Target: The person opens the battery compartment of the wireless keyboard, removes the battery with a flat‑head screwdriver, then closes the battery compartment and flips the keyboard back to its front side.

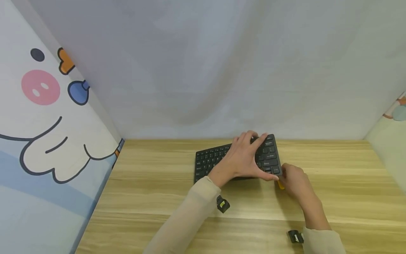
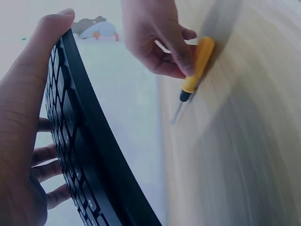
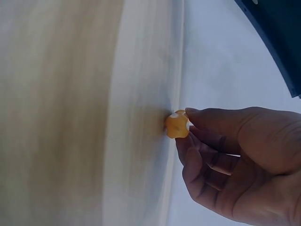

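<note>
A black keyboard [image 1: 209,160] is lifted at its right end, held by my left hand [image 1: 242,157] across its top and bottom edges. In the left wrist view the keyboard [image 2: 94,141] stands tilted above the wood surface, thumb on one edge and fingers at the other. Beside its raised right end, my right hand [image 1: 296,180] pinches the yellow handle of a screwdriver [image 2: 203,59]. The metal shaft points under the keyboard side, low over the tabletop. From the right wrist, only the butt of the screwdriver [image 3: 177,125] shows between thumb and fingers.
Two small black objects with light green or white marks lie on the wooden table [image 1: 142,197]: one object [image 1: 223,204] near the left forearm, another object [image 1: 295,236] by the right sleeve. A grey-white wall [image 1: 190,70] rises behind, and a cartoon-printed panel [image 1: 57,141] stands left.
</note>
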A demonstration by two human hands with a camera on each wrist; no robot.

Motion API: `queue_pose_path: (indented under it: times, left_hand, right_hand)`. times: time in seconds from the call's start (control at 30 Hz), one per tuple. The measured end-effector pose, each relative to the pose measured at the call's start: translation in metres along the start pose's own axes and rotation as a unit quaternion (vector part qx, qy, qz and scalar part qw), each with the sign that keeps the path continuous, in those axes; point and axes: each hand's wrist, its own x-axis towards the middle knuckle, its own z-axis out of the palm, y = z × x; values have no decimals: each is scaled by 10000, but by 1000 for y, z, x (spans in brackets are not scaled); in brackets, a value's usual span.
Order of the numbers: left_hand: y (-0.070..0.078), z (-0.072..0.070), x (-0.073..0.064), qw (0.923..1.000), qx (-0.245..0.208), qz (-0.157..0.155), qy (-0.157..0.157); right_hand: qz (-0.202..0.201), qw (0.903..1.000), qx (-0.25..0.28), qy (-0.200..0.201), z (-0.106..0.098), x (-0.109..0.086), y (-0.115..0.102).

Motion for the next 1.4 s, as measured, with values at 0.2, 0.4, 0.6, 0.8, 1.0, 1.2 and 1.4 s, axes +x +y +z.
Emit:
queue_pose_path:
  times: [0.2,0.4,0.6,0.8,1.0,1.2,1.4]
  left_hand:
    - [-4,-12,-6,9985,-431,74,320]
    - [-9,-24,-12,9936,-932,133,632]
    - [-14,-32,-19,9863,-1339,137,957]
    - [-18,-43,-27,9748,-1915,128,1138]
    - [-22,-52,-32,9534,-2725,109,1293]
    - [-27,-56,-37,9249,-3514,224,1432]
    - [-32,-58,-42,9128,-3687,276,1738]
  right_hand:
    - [-15,10000,-18,23,0,-2,-2]
    - [-20,10000,-33,5,0,-4,-3]
    - [-30,10000,-4,23,0,-5,-2]
    - [-160,9997,11,161,1,-7,-1]
    - [-251,9993,-9,264,1,-7,-1]
    - [-178,9997,11,193,1,-10,-4]
    - [-189,9997,21,172,4,-12,-2]
